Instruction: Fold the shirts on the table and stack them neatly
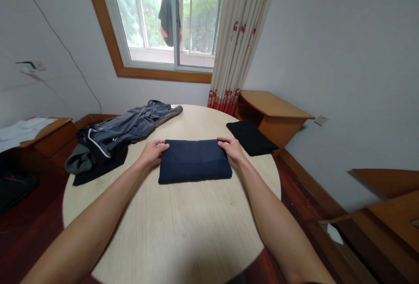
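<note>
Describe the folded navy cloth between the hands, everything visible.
The navy cloth looks smooth and plain, folded into a flat rectangle, its long sides running crosswise. It appears to rest on the pale round table. The left grip holds its far left corner, the right grip its far right, thumbs on top.

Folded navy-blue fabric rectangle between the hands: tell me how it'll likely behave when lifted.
The folded navy-blue fabric rectangle will probably sag, being soft-looking cloth held at its far corners by the left hand and right hand. Its folds may slip open, since no fastening shows. Being flat and broad, it seems unlikely to roll.
</note>
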A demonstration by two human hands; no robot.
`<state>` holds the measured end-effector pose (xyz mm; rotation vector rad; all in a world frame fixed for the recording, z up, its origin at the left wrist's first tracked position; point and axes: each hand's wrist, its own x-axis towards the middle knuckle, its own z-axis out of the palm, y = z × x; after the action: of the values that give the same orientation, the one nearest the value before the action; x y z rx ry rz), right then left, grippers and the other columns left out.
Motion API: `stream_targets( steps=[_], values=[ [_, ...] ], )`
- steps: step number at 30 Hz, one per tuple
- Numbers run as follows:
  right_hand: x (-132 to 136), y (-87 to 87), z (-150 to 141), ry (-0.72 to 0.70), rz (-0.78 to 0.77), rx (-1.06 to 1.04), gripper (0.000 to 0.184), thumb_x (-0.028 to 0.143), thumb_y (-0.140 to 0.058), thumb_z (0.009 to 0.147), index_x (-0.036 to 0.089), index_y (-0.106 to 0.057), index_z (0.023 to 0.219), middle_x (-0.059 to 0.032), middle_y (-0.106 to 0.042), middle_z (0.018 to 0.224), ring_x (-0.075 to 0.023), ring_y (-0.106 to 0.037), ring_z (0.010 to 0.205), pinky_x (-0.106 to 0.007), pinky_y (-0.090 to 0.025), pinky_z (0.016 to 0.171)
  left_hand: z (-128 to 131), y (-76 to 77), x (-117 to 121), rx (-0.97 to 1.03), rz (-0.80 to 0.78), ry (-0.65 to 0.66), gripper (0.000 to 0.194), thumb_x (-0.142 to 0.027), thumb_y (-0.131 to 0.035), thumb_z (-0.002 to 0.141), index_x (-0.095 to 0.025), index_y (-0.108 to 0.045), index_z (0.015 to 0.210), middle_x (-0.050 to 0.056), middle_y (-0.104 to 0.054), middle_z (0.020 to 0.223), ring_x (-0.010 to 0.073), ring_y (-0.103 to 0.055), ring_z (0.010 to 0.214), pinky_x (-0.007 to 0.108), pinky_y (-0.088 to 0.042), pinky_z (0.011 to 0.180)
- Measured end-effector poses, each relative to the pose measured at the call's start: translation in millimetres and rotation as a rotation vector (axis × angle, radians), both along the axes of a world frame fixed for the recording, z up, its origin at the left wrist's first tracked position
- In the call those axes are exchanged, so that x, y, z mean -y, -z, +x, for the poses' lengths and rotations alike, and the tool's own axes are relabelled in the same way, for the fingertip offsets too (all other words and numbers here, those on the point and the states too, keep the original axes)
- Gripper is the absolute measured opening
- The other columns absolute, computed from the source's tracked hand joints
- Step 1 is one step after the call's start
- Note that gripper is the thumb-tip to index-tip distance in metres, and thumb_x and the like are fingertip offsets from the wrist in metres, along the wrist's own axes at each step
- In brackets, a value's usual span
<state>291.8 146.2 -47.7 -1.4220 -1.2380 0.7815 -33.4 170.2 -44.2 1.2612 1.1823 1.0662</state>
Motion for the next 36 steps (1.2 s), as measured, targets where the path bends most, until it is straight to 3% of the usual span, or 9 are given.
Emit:
stream_targets(
  steps=[3, 8, 13, 21, 28, 32, 36],
  values=[
    [2.9, -0.8, -3.7, 0.039, -0.013, 0.129, 0.037, 0.021, -0.062, 0.081, 0.01, -0.074, 0.114, -0.0136, -0.075, 0.111, -0.0217, -0.069, 0.097, -0.031, -0.053, 0.087, 4.4, 3.2, 0.4, 0.019, -0.02, -0.088, 0.053, -0.04, -0.088, 0.055, -0.014, -0.062, 0.093, 0.003, -0.07, 0.068, 0.0166, -0.063, 0.055, 0.026, -0.047, 0.051],
    [0.4, -0.9, -11.8, 0.08, 0.121, 0.534, 0.033, 0.016, -0.051, 0.091, 0.014, -0.074, 0.114, -0.0112, -0.072, 0.12, -0.0218, -0.065, 0.111, -0.032, -0.047, 0.101, 2.5, 7.6, -2.8, -0.069, 0.084, -0.119, 0.057, -0.042, -0.083, 0.06, -0.017, -0.057, 0.103, -0.003, -0.063, 0.06, 0.0136, -0.056, 0.048, 0.021, -0.038, 0.045],
    [-4.7, 5.2, -19.4, 0.062, -0.003, 0.789, 0.037, 0.011, -0.047, 0.093, 0.013, -0.073, 0.119, -0.0139, -0.07, 0.123, -0.0225, -0.063, 0.115, -0.03, -0.042, 0.106, -2.4, 18.3, -10.3, -0.227, 0.13, -0.148, 0.054, -0.045, -0.082, 0.056, -0.019, -0.058, 0.097, -0.004, -0.059, 0.058, 0.013, -0.053, 0.047, 0.021, -0.035, 0.044],
    [0.9, -3.4, -15.2, 0.119, 0.144, 0.714, 0.033, 0.016, -0.048, 0.094, 0.013, -0.074, 0.113, -0.0121, -0.071, 0.116, -0.0212, -0.065, 0.108, -0.03, -0.044, 0.103, -4.4, 15.4, -11.1, -0.061, 0.166, -0.16, 0.063, -0.054, -0.084, 0.048, -0.016, -0.065, 0.093, -0.006, -0.052, 0.057, 0.0098, -0.045, 0.047, 0.022, -0.032, 0.046],
    [0.5, 3.6, -15.4, 0.095, -0.053, 0.797, 0.032, 0.018, -0.052, 0.093, 0.012, -0.074, 0.116, -0.0144, -0.07, 0.119, -0.0231, -0.064, 0.112, -0.03, -0.043, 0.103, -2.6, 14.7, -13.3, -0.257, 0.229, -0.165, 0.052, -0.054, -0.076, 0.059, -0.014, -0.078, 0.092, 0.01, -0.073, 0.084, 0.0183, -0.059, 0.07, 0.026, -0.041, 0.057],
    [-3.7, 4.9, -13.4, 0.059, -0.052, 0.644, 0.033, 0.019, -0.052, 0.092, 0.018, -0.074, 0.117, -0.0078, -0.072, 0.121, -0.0197, -0.066, 0.11, -0.029, -0.046, 0.101, -1.5, 16.4, -16.0, -0.116, 0.133, -0.153, 0.065, -0.055, -0.081, 0.054, -0.013, -0.078, 0.104, 0.012, -0.074, 0.094, 0.0183, -0.061, 0.07, 0.025, -0.041, 0.055],
    [-8.2, 3.9, -9.2, 0.065, -0.081, 0.464, 0.033, 0.023, -0.056, 0.09, 0.015, -0.074, 0.116, -0.0093, -0.075, 0.114, -0.0189, -0.07, 0.098, -0.027, -0.05, 0.092, -2.3, 23.1, -22.0, 0.025, 0.039, -0.146, 0.075, -0.055, -0.085, 0.048, -0.012, -0.076, 0.11, 0.011, -0.074, 0.09, 0.0172, -0.061, 0.067, 0.027, -0.045, 0.058]
  ],
)
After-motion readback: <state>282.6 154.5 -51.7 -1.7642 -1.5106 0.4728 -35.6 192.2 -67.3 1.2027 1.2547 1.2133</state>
